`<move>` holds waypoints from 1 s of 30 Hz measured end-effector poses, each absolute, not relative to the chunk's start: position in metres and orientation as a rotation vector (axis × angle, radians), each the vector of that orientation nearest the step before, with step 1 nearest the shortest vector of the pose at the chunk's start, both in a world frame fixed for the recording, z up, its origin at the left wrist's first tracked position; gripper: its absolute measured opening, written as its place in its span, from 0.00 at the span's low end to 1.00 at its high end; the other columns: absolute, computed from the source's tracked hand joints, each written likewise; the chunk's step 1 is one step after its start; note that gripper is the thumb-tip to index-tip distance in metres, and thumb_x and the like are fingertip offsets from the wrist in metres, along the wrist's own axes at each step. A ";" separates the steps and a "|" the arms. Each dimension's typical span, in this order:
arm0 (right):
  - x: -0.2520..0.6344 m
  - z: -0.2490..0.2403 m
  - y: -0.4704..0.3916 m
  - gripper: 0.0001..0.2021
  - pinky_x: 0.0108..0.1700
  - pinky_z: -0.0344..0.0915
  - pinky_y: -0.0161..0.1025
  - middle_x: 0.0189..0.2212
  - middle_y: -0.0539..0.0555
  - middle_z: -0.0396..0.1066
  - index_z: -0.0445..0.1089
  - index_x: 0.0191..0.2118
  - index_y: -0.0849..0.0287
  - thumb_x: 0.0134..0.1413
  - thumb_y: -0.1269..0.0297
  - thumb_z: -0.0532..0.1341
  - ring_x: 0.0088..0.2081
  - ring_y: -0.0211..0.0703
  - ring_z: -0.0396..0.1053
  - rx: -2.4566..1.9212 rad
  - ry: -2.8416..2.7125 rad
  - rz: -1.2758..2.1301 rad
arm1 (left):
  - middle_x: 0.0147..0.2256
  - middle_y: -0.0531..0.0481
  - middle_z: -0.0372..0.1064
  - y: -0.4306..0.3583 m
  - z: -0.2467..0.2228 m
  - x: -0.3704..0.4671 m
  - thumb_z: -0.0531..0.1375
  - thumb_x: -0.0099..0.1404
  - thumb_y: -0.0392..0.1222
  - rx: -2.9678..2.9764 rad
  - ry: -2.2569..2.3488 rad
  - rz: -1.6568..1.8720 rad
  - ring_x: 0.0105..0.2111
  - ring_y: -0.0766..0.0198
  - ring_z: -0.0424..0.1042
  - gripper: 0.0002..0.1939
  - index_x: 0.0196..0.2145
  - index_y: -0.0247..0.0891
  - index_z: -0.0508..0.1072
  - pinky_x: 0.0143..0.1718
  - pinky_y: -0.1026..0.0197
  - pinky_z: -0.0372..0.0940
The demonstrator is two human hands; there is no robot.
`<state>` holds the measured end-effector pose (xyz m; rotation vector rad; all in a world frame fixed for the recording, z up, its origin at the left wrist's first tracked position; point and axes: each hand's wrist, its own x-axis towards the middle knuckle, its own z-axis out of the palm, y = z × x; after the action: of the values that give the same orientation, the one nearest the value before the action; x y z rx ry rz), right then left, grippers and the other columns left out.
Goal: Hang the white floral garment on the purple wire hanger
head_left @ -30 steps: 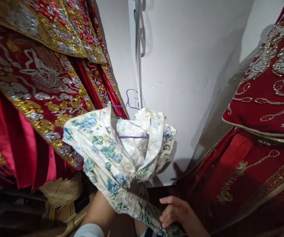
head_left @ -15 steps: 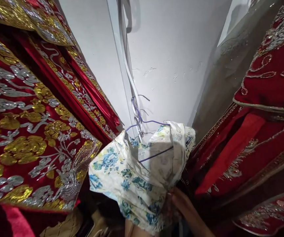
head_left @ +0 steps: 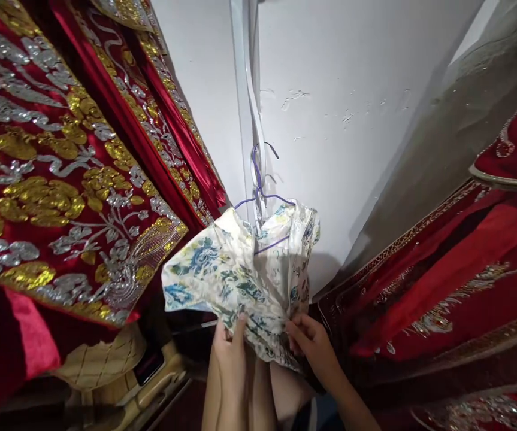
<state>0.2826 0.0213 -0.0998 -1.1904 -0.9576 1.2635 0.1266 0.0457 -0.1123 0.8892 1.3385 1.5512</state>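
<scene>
- The floral garment [head_left: 204, 263] hangs on a purple hanger [head_left: 258, 175] in front of a white wall [head_left: 339, 78], between red embroidered garments on 2 sides.
- Left hand [head_left: 231, 353]: thumb and fingers pinch the cloth low on its left side.
- Right hand [head_left: 316, 344]: fingers pinch the front where the 2 neckline edges meet.
- Step in hand, as I judge it: arranging the front overlap.
- The next move calls for 2 light pinches and even tension, lest the shoulders slip off.
</scene>
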 end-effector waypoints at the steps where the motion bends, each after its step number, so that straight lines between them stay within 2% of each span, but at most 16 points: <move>1: 0.288 -0.100 0.021 0.26 0.21 0.52 0.34 0.14 0.46 0.62 0.62 0.23 0.57 0.47 0.39 0.67 0.17 0.34 0.55 -1.199 -0.949 1.272 | 0.54 0.42 0.70 0.041 -0.113 0.135 0.61 0.65 0.54 0.900 1.433 1.679 0.56 0.49 0.70 0.31 0.62 0.46 0.62 0.55 0.49 0.68; 4: 0.303 -0.100 0.017 0.26 0.21 0.51 0.34 0.13 0.47 0.62 0.64 0.23 0.58 0.45 0.39 0.68 0.16 0.34 0.55 -1.223 -0.965 1.279 | 0.61 0.41 0.58 0.019 -0.117 0.164 0.60 0.67 0.48 1.050 1.623 1.977 0.64 0.50 0.58 0.25 0.59 0.48 0.60 0.63 0.46 0.59; 5: 0.306 -0.099 0.015 0.25 0.21 0.51 0.34 0.13 0.47 0.63 0.64 0.23 0.58 0.44 0.39 0.68 0.16 0.34 0.55 -1.222 -0.973 1.281 | 0.61 0.42 0.56 0.011 -0.117 0.172 0.60 0.67 0.47 1.150 1.654 2.004 0.65 0.49 0.57 0.22 0.57 0.48 0.62 0.64 0.45 0.56; 7: 0.308 -0.097 0.009 0.25 0.22 0.52 0.34 0.14 0.46 0.63 0.65 0.23 0.58 0.45 0.40 0.68 0.17 0.34 0.56 -1.209 -0.987 1.288 | 0.57 0.42 0.60 -0.004 -0.119 0.183 0.61 0.65 0.44 1.360 1.681 1.944 0.62 0.49 0.59 0.19 0.53 0.49 0.66 0.64 0.44 0.56; 10: 0.305 -0.094 -0.002 0.22 0.23 0.54 0.34 0.14 0.47 0.64 0.66 0.23 0.59 0.50 0.45 0.67 0.18 0.33 0.56 -1.168 -1.066 1.301 | 0.50 0.43 0.68 -0.017 -0.119 0.191 0.61 0.64 0.43 1.567 1.584 1.649 0.54 0.48 0.67 0.17 0.51 0.49 0.68 0.57 0.45 0.62; 13: 0.299 -0.092 -0.012 0.18 0.24 0.56 0.34 0.15 0.47 0.66 0.70 0.27 0.60 0.54 0.48 0.65 0.18 0.34 0.60 -1.125 -1.170 1.315 | 0.42 0.45 0.72 -0.020 -0.118 0.192 0.55 0.68 0.42 1.592 1.433 1.371 0.44 0.52 0.72 0.09 0.45 0.46 0.70 0.47 0.51 0.67; 16: 0.295 -0.087 -0.015 0.17 0.23 0.57 0.34 0.15 0.48 0.68 0.70 0.29 0.60 0.54 0.49 0.65 0.18 0.36 0.62 -1.097 -1.176 1.346 | 0.30 0.50 0.70 -0.018 -0.119 0.188 0.51 0.70 0.41 1.566 1.352 1.295 0.31 0.58 0.70 0.08 0.33 0.44 0.67 0.34 0.58 0.65; 18: 0.293 -0.078 -0.008 0.17 0.21 0.56 0.33 0.14 0.48 0.67 0.70 0.26 0.60 0.52 0.50 0.66 0.17 0.35 0.61 -1.105 -1.151 1.368 | 0.27 0.51 0.67 -0.016 -0.122 0.184 0.52 0.70 0.41 1.598 1.338 1.291 0.29 0.59 0.68 0.10 0.29 0.43 0.63 0.32 0.60 0.62; 23: 0.296 -0.019 0.045 0.15 0.18 0.53 0.32 0.13 0.47 0.66 0.71 0.23 0.60 0.47 0.53 0.68 0.14 0.33 0.58 -1.053 -1.075 1.291 | 0.27 0.50 0.64 -0.011 -0.133 0.178 0.51 0.70 0.41 1.805 1.392 1.169 0.28 0.59 0.66 0.11 0.28 0.42 0.60 0.31 0.60 0.58; 27: 0.302 0.048 0.094 0.13 0.17 0.51 0.30 0.14 0.46 0.67 0.74 0.27 0.63 0.43 0.57 0.70 0.15 0.31 0.58 -0.864 -1.072 1.232 | 0.28 0.50 0.65 -0.008 -0.138 0.180 0.50 0.69 0.40 1.933 1.391 1.045 0.29 0.58 0.66 0.10 0.28 0.42 0.58 0.30 0.60 0.57; 30: 0.301 0.078 0.109 0.11 0.17 0.51 0.28 0.15 0.46 0.67 0.75 0.28 0.64 0.43 0.59 0.69 0.16 0.30 0.59 -0.750 -1.103 1.170 | 0.27 0.50 0.66 0.002 -0.138 0.179 0.51 0.68 0.39 1.951 1.364 0.938 0.28 0.59 0.66 0.09 0.28 0.42 0.60 0.30 0.60 0.56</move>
<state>0.3007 0.1086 0.0778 -0.7498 -1.1027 1.1699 0.1788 0.0017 -0.1382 1.9509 1.3644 0.9381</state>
